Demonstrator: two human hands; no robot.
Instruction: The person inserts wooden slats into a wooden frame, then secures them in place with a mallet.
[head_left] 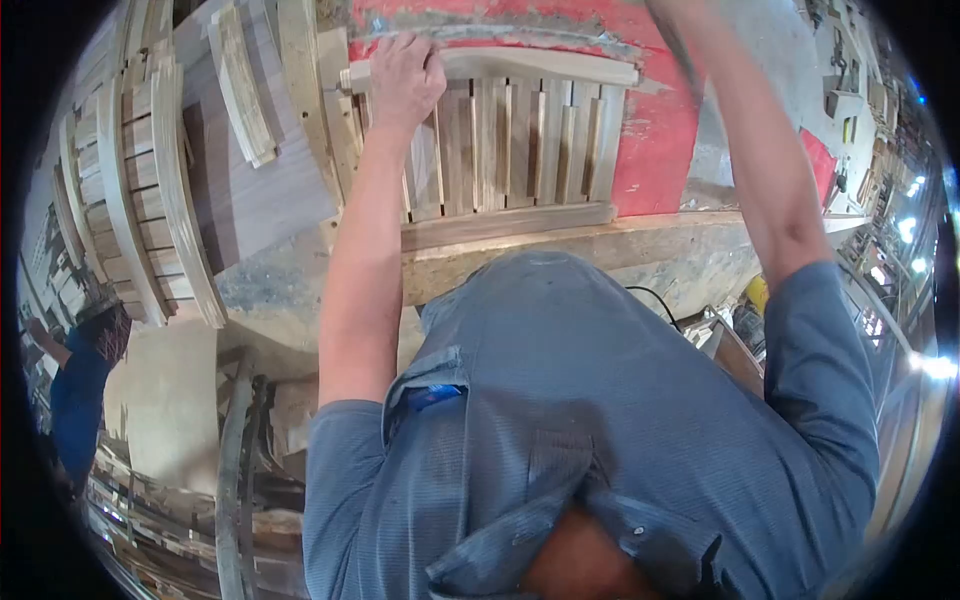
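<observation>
A slatted wooden frame (507,140) lies on the bench in front of me, with several upright slats between two long rails. My left hand (405,80) is closed over the far rail (530,66) near its left end, its fingers curled on the wood. The near rail (510,225) runs along the bench's front edge. My right hand (680,8) is reached out at the top edge of the view, beyond the frame's right end. Its fingers are cut off there, and a dark, blurred long shape shows beside it.
Red surface (655,150) shows beside and behind the frame. Curved slatted wooden pieces (140,190) stand at the left, and a bundle of wood strips (240,85) lies on a board (250,190). Another person (80,390) is at the far left.
</observation>
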